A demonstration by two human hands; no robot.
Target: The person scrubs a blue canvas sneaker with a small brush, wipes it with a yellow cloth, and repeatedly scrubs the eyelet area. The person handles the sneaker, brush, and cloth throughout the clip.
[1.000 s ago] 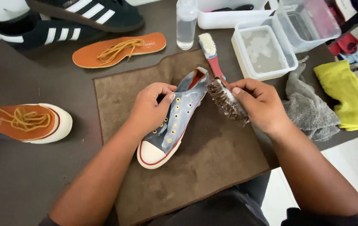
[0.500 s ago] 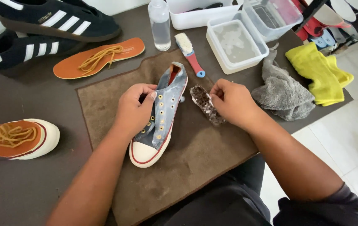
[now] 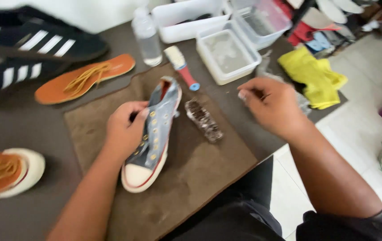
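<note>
Denim sneaker (image 3: 155, 129) pinched in left grip (image 3: 124, 131); right grip (image 3: 271, 105) loosely spread, empty.

Left hand (image 3: 126, 129) grips denim sneaker (image 3: 153, 134); brush (image 3: 203, 120) lies beside it.

sneaker (image 3: 155, 129) blue denim | cloth (image 3: 313, 76) yellow | insole (image 3: 84, 78) orange

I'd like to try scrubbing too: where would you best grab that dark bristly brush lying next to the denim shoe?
Probably across its long sides near the middle, coming from above. The brush lies flat on the brown mat, slanted, free of the shoe and both hands. The bristles look soapy, so hold the body's edges.
</note>
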